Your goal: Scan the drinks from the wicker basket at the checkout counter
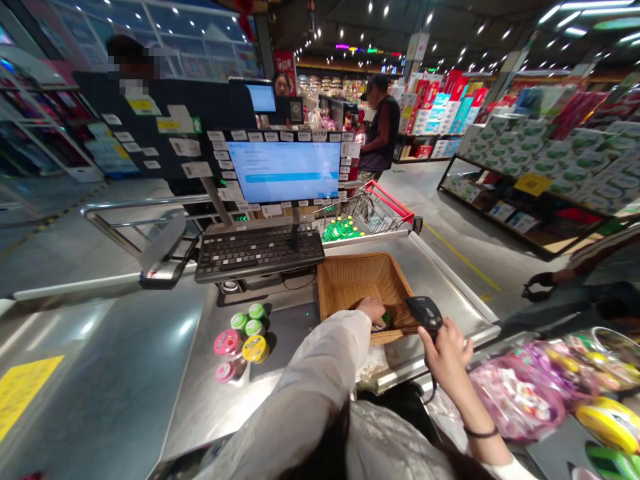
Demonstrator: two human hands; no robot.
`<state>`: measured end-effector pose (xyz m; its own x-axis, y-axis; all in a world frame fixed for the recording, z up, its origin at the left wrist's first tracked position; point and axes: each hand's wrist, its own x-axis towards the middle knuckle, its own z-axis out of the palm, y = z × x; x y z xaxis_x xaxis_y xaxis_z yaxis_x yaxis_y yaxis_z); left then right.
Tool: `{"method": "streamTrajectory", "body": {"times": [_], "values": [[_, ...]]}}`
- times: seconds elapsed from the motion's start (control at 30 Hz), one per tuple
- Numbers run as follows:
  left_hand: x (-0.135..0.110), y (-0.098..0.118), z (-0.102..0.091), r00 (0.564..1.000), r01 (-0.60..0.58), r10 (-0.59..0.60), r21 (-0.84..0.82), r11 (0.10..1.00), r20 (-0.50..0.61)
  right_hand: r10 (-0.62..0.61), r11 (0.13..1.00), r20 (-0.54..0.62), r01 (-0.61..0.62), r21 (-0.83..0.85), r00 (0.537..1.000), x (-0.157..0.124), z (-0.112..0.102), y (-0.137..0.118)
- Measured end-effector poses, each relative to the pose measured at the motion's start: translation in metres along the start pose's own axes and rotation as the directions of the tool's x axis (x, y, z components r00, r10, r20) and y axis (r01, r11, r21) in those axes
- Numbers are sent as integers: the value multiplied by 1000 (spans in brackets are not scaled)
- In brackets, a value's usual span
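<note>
My left hand (373, 311) reaches into the wicker basket (350, 277) on the steel checkout counter and is closed on a small green item (386, 317) that is mostly hidden. My right hand (447, 350) grips a black handheld barcode scanner (424, 312), held just right of the basket and pointing toward it. A cable hangs down from the scanner.
A keyboard (260, 250) and a lit monitor (285, 170) stand behind the basket. Several small coloured tubs (245, 337) sit on the counter (200, 393) to the left. A shopping trolley (373, 210) with green bottles stands beyond. Bagged sweets (520, 393) lie at right. Other people stand nearby.
</note>
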<state>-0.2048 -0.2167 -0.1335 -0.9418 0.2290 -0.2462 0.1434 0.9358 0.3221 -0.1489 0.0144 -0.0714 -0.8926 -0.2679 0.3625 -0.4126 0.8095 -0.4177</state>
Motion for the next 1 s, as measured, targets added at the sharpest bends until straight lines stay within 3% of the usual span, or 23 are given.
{"method": "streamTrajectory", "body": {"times": [0.27,0.47,0.57,0.67,0.77,0.87,1.0], "values": [[-6,7,-2,997,82,-82,45,996,-8,-8,1000,-8,8,5,1000,3,1,-1],[-38,-9,-31,981,153,-154,-17,988,-122,12,999,-10,-12,44,1000,6,2,-2],[-77,-24,-59,965,120,-139,-94,988,-222,-6,996,16,5,84,1000,5,2,-12],[-133,-38,-92,942,-2,-57,-176,984,-330,-60,990,41,54,130,997,2,4,-29],[-191,-50,-123,934,-14,-34,-132,991,-356,-161,972,77,144,188,984,-4,11,-53],[-240,-62,-145,937,18,-48,-89,996,-346,-304,926,98,271,262,947,-14,19,-82],[-285,-73,-155,938,-8,-24,-90,996,-347,-487,837,125,421,348,865,-28,20,-123]]}}
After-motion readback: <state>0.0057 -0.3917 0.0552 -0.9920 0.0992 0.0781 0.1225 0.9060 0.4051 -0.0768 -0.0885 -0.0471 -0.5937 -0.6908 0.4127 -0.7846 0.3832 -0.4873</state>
